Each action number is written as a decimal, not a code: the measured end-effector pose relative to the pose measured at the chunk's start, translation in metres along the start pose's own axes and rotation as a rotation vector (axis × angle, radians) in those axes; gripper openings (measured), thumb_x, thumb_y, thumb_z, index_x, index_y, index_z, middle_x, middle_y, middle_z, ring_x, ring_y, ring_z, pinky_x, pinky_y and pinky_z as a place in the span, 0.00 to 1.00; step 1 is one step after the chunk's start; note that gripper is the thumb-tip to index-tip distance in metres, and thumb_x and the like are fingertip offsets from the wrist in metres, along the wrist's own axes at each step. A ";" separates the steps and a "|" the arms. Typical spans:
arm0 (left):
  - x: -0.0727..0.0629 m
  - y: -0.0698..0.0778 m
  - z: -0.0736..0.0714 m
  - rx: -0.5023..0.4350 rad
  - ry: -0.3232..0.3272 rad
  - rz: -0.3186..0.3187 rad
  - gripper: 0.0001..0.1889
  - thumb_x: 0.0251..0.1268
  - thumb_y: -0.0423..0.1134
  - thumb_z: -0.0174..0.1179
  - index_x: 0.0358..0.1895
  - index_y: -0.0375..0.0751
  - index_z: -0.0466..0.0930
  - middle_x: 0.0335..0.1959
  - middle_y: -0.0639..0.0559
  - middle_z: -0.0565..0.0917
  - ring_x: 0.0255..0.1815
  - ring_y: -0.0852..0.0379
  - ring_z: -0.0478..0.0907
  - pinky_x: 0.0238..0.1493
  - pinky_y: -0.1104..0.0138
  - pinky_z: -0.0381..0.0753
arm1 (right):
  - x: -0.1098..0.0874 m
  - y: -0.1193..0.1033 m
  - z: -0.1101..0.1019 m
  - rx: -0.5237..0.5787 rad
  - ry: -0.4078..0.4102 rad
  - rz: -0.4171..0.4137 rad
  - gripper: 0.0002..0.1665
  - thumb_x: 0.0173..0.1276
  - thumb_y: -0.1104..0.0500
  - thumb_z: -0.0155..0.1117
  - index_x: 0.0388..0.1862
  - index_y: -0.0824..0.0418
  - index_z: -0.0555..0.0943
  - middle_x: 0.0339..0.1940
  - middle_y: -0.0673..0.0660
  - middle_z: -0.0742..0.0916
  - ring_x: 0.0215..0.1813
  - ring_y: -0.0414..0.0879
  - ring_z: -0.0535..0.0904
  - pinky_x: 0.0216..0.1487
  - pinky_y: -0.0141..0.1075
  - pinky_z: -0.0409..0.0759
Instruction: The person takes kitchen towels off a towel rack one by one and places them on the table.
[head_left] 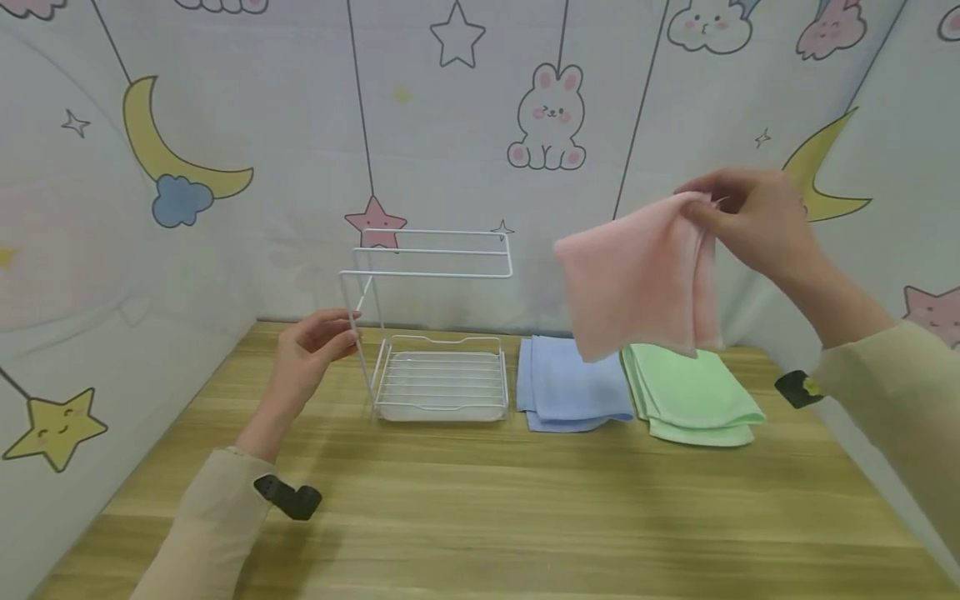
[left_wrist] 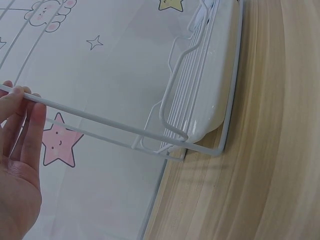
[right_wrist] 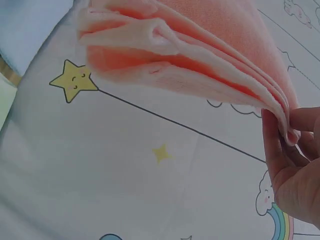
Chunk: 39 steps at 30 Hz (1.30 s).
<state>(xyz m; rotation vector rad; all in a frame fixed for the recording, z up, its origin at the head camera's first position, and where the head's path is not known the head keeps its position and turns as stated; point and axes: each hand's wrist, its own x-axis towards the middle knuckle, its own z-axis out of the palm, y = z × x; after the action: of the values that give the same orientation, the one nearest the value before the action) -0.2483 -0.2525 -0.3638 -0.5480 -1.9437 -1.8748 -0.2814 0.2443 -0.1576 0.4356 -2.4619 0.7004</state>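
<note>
A folded pink towel (head_left: 637, 275) hangs in the air to the right of a white wire rack (head_left: 427, 274). My right hand (head_left: 757, 218) pinches it by its upper right corner; in the right wrist view its layered folds (right_wrist: 200, 60) drop away from the fingers. My left hand (head_left: 311, 346) holds the rack's left upright, thumb and fingers around the thin wire, as the left wrist view shows with the hand (left_wrist: 22, 150) at the wire. The rack has top bars and a lower wire shelf over a white tray (head_left: 442, 412).
On the wooden table (head_left: 480, 517), a folded blue towel (head_left: 573, 383) lies just right of the rack, with a folded green towel (head_left: 693, 396) beside it. A cartoon-printed cloth (head_left: 465, 125) stands behind the table and along both sides.
</note>
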 end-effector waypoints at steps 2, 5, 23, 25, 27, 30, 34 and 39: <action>0.000 0.000 0.000 -0.003 -0.001 -0.003 0.11 0.67 0.26 0.59 0.52 0.31 0.80 0.45 0.64 0.88 0.41 0.64 0.86 0.47 0.70 0.89 | -0.008 0.002 0.005 0.017 -0.021 0.000 0.21 0.69 0.45 0.64 0.52 0.57 0.86 0.45 0.61 0.88 0.29 0.22 0.76 0.29 0.13 0.74; 0.000 0.000 0.000 -0.008 0.000 -0.004 0.12 0.67 0.26 0.59 0.52 0.28 0.79 0.45 0.64 0.88 0.40 0.65 0.86 0.47 0.71 0.89 | -0.018 0.005 0.012 0.048 -0.050 0.000 0.20 0.69 0.46 0.65 0.51 0.57 0.86 0.42 0.57 0.88 0.29 0.23 0.78 0.29 0.15 0.77; 0.001 0.001 0.002 0.006 0.004 -0.017 0.13 0.67 0.27 0.60 0.53 0.26 0.78 0.45 0.66 0.87 0.41 0.66 0.86 0.46 0.73 0.89 | -0.095 -0.001 0.056 0.291 -0.226 0.060 0.11 0.68 0.53 0.68 0.48 0.53 0.87 0.37 0.36 0.88 0.33 0.37 0.85 0.34 0.25 0.85; 0.001 0.001 0.001 0.003 0.004 -0.019 0.12 0.67 0.27 0.60 0.52 0.29 0.79 0.45 0.66 0.87 0.41 0.66 0.86 0.47 0.73 0.89 | -0.102 -0.004 0.060 0.328 -0.237 0.053 0.11 0.68 0.55 0.68 0.48 0.54 0.87 0.37 0.37 0.89 0.33 0.38 0.85 0.34 0.25 0.84; 0.001 0.001 0.001 0.004 0.005 -0.020 0.11 0.67 0.27 0.60 0.51 0.34 0.81 0.45 0.66 0.87 0.41 0.65 0.86 0.47 0.73 0.89 | -0.110 -0.006 0.064 0.377 -0.266 0.064 0.12 0.68 0.55 0.68 0.49 0.56 0.86 0.38 0.37 0.89 0.34 0.38 0.86 0.36 0.26 0.85; 0.001 0.001 0.001 0.008 0.006 -0.022 0.11 0.67 0.27 0.61 0.50 0.39 0.82 0.45 0.65 0.87 0.41 0.65 0.86 0.47 0.72 0.89 | -0.120 -0.008 0.066 0.450 -0.322 0.111 0.14 0.69 0.54 0.67 0.50 0.58 0.85 0.39 0.38 0.89 0.36 0.38 0.87 0.37 0.28 0.87; 0.001 0.000 0.001 0.003 0.000 -0.024 0.11 0.67 0.28 0.61 0.50 0.40 0.83 0.45 0.65 0.87 0.41 0.66 0.86 0.48 0.71 0.89 | -0.133 -0.009 0.070 0.551 -0.420 0.246 0.20 0.69 0.52 0.67 0.54 0.61 0.82 0.42 0.40 0.89 0.40 0.38 0.87 0.41 0.32 0.89; 0.001 0.000 0.000 0.000 0.005 -0.012 0.11 0.67 0.27 0.60 0.50 0.40 0.83 0.44 0.65 0.88 0.41 0.66 0.86 0.47 0.71 0.89 | -0.148 0.009 0.086 0.581 -0.523 0.409 0.26 0.68 0.51 0.67 0.58 0.67 0.79 0.41 0.40 0.87 0.38 0.35 0.84 0.41 0.31 0.89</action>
<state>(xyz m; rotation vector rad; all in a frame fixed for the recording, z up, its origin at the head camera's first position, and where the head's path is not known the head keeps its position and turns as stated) -0.2490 -0.2524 -0.3637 -0.5322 -1.9485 -1.8814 -0.2016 0.2264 -0.3079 0.3550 -2.8332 1.6755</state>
